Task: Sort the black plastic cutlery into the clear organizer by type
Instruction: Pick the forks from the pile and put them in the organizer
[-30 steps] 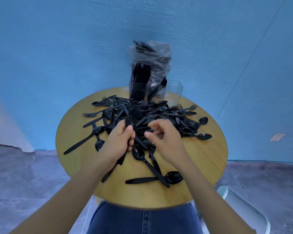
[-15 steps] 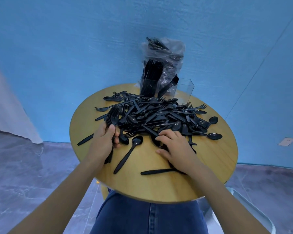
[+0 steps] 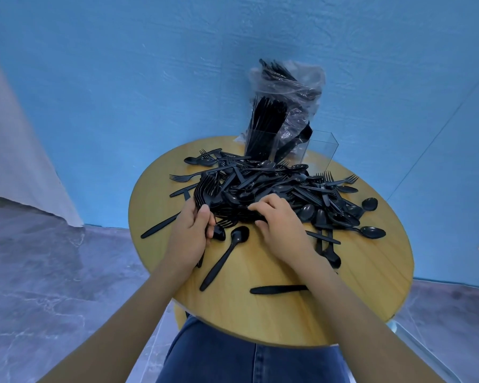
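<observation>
I see the left hand (image 3: pixel 190 236) curled round a bundle of forks (image 3: pixel 205 193) at the near-left edge of the cutlery pile (image 3: pixel 274 189), right hand (image 3: pixel 277 222) loosely clawing its near side — risk: tines snag, scattering pieces, organizer (image 3: pixel 302 149) just behind the pile.

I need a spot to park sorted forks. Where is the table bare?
Bare wood lies along the table near edge, right of the lone knife, and at the left rim beyond the left hand. The cutlery pile crowds the middle.

right hand (image 3: pixel 281 228): off near-edge knife (image 3: pixel 278 289) → fingers on pile (image 3: pixel 274 189) | knife now uncovered
</observation>
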